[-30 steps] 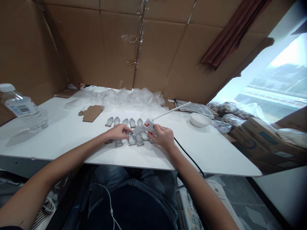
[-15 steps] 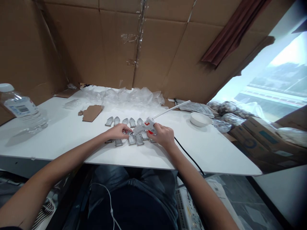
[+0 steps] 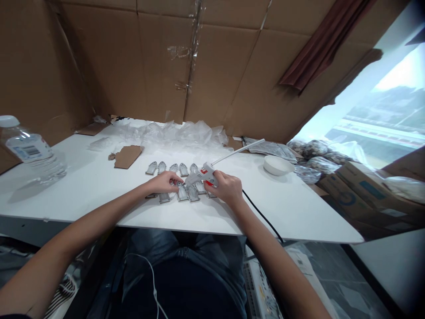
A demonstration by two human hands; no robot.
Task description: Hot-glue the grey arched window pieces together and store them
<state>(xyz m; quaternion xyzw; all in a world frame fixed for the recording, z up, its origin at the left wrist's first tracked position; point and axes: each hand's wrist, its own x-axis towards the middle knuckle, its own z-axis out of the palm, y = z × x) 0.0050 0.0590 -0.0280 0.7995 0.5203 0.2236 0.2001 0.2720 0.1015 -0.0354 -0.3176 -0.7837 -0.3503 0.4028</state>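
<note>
The white worktop is before you. The glue gun, pointing toward 8 o'clock, is gripped in your right hand. Your left hand, fingers bent, is among the small grey pieces at your 12 o'clock; whether it grips one cannot be told.

We've got a bottle at left on the surface, a cardboard scrap right of it, crumpled clear film along the back, white bowl at right. We also see dark-red cloth against the cardboard wall.
</note>
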